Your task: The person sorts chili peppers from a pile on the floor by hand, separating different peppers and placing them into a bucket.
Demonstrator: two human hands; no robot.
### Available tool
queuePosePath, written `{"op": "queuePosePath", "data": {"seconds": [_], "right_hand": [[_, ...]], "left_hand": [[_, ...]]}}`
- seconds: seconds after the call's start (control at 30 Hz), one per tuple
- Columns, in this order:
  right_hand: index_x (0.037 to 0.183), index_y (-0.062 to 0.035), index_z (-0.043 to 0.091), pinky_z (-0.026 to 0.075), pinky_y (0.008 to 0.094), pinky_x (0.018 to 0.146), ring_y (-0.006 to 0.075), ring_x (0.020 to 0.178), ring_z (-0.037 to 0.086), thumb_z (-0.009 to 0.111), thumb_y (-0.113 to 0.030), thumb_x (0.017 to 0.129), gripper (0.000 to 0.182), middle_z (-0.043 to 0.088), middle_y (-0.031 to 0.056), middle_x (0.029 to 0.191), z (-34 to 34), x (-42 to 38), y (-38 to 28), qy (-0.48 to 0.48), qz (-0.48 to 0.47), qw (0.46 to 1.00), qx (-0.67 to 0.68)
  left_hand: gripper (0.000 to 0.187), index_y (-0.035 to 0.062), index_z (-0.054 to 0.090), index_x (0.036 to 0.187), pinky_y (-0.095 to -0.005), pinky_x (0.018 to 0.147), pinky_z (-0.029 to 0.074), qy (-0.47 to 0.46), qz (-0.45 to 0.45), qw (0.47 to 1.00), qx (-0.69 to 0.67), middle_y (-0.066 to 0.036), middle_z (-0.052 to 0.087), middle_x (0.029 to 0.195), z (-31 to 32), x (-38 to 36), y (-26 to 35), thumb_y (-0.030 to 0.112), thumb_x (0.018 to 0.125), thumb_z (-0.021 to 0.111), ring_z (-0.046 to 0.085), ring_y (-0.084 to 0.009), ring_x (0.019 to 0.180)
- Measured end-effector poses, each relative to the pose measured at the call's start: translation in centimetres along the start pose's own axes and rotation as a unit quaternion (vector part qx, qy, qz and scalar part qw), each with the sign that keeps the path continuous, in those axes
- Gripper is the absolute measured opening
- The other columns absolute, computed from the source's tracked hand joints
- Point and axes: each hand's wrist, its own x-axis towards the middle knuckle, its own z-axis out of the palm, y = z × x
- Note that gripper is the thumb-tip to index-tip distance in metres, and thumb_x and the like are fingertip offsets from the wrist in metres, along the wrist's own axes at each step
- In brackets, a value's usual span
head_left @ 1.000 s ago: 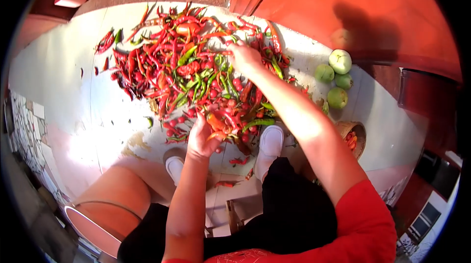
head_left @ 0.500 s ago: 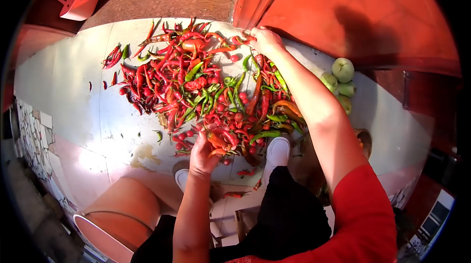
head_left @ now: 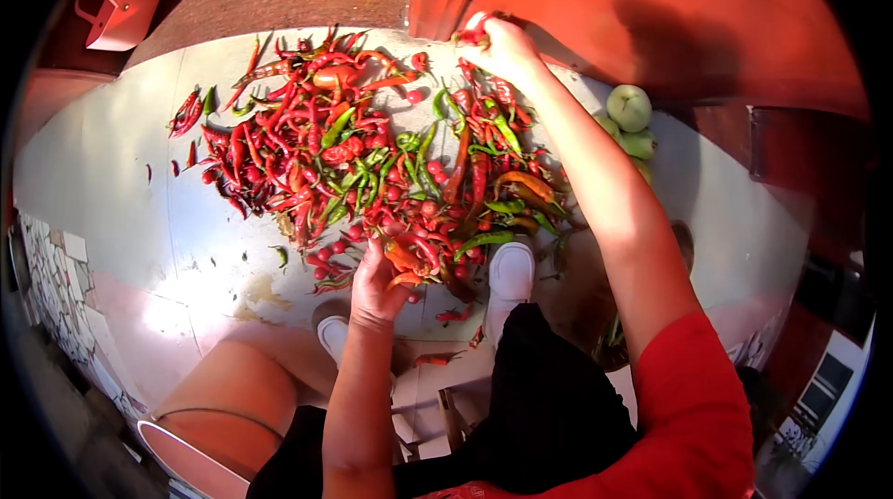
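Red and orange chili peppers [head_left: 406, 262] lie bunched in my left hand [head_left: 374, 290], whose fingers are curled around them at the near edge of the pile. Part of the grip is hidden beneath the peppers. At the far side, my right hand [head_left: 507, 51] is closed on a red chili pepper [head_left: 473, 37], close to the red panel. Between and below my hands spreads a large pile of chilies [head_left: 307, 141], mostly red. Green chilies [head_left: 377, 173] and small round red peppers [head_left: 429, 208] are mixed in.
Several pale green round vegetables [head_left: 629, 108] sit at the right by the red panel [head_left: 651, 25]. A pink handled basket [head_left: 130, 1] stands at upper left. An orange-brown bucket [head_left: 223, 397] is at lower left. My white shoe [head_left: 512, 271] touches the pile's near edge.
My right hand has moved slightly away from the pile with the red chili in it. My left hand still holds its bunch. The whole view has shifted a little.
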Motion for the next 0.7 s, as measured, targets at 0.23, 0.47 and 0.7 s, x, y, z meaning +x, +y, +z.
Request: {"op": "queuePosePath", "data": {"seconds": [0.23,0.47,0.7], "right_hand": [[0.09,-0.0094,0.067,0.051,0.0366,0.074,0.0237,0.086,0.065,0.06,-0.024,0.076,0.022,0.067,0.0078,0.089,0.5,-7.0,-1.2,-0.179,0.065,0.948,-0.254],[0.092,-0.0079,0.07,0.052,0.0374,0.075,0.0244,0.091,0.066,0.059,-0.017,0.075,0.022,0.069,0.0096,0.096,3.9,-6.9,-0.5,-0.211,0.075,0.913,-0.341],[0.095,-0.0107,0.068,0.048,0.0287,0.072,0.0174,0.08,0.063,0.07,-0.03,0.071,0.031,0.067,0.007,0.083,0.3,-6.2,1.2,-0.225,0.221,0.946,-0.071]], "left_hand": [[0.05,0.0059,0.051,0.118,-0.0515,0.09,0.046,-0.014,-0.059,0.997,-0.039,-0.019,0.057,0.117,0.3,2.0,-4.2,0.044,0.086,0.06,0.057,-0.0353,0.106],[0.052,0.0046,0.05,0.118,-0.0499,0.089,0.047,-0.014,-0.075,0.997,-0.011,-0.02,0.057,0.116,0.8,2.3,-4.8,0.044,0.085,0.061,0.059,-0.0351,0.102],[0.05,0.0058,0.051,0.117,-0.0526,0.087,0.048,0.003,-0.069,0.997,-0.023,-0.019,0.057,0.116,0.0,1.7,-4.2,0.043,0.085,0.062,0.058,-0.0371,0.105]]}}
